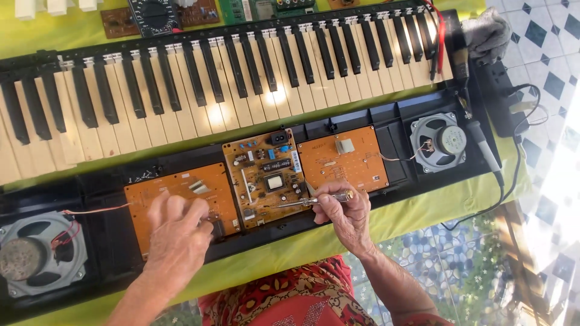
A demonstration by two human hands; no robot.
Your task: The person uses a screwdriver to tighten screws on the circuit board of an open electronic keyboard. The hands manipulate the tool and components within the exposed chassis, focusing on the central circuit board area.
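An opened electronic keyboard lies across a yellow-green cloth, its black and white keys at the far side. Three orange circuit boards sit in its black shell. My right hand grips a slim screwdriver whose tip points left onto the middle circuit board. My left hand rests on the left circuit board, fingers curled at its right edge; whether it holds anything is hidden. The right circuit board lies just above my right hand.
A round speaker sits at the shell's right end, another speaker at the left. A soldering iron and black power strip lie at the right. A multimeter, loose boards and a grey glove lie beyond the keys.
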